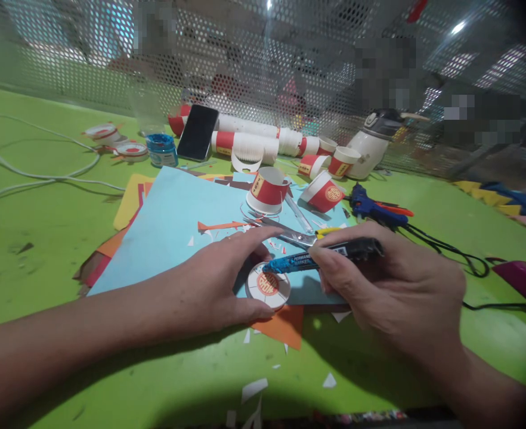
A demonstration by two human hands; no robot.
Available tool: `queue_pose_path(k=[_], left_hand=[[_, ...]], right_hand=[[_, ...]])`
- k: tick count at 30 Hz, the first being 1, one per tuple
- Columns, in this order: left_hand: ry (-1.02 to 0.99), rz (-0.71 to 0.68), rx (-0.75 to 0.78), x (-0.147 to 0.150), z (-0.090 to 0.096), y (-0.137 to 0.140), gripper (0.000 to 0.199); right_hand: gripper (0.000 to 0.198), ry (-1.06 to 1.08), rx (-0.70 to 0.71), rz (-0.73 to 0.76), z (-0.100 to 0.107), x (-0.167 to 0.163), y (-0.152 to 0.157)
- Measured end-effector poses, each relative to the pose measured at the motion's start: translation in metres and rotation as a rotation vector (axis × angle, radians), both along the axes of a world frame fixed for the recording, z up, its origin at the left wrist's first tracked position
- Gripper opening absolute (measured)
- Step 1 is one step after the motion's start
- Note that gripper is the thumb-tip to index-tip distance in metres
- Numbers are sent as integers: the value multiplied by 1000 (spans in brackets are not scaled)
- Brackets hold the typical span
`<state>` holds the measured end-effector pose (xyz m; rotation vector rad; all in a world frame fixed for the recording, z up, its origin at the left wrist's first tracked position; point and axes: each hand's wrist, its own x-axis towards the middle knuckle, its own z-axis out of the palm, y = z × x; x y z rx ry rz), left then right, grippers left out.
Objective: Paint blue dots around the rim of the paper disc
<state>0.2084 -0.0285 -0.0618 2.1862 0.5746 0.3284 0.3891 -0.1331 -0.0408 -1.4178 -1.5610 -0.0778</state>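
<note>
My right hand [392,286] grips a black permanent marker [334,252] with a blue-smeared front end. Its tip reaches the top of a small white paper disc [256,292] with a round orange print and dark lines; whether it touches I cannot tell. With thumb and fingers around the disc's left side, my left hand [222,280] holds it at the front edge of a light blue paper sheet [155,238]. Scissors [296,236] lie just beyond my hands. Behind them stands a cut red-and-white paper cup [267,193], and another cup [323,193] lies tilted on its right.
Farther back are a blue paint jar [161,150], a black phone [198,132], stacked paper cups [254,148] and a white jug [370,146]. On the right lies a blue glue gun [373,205] with a black cord. White cables [43,179] cross the green table on the left.
</note>
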Motion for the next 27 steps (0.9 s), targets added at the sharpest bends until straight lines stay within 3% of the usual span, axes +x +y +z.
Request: queue_pose_path(k=[13,27], left_hand=[[-9,-49,12,3,9,0,74],[-34,-17,33,2,0,0,76]], right_hand=[[10,-12,-12,-4,1,0,-3],[21,1,-20,14,2,-3,4]])
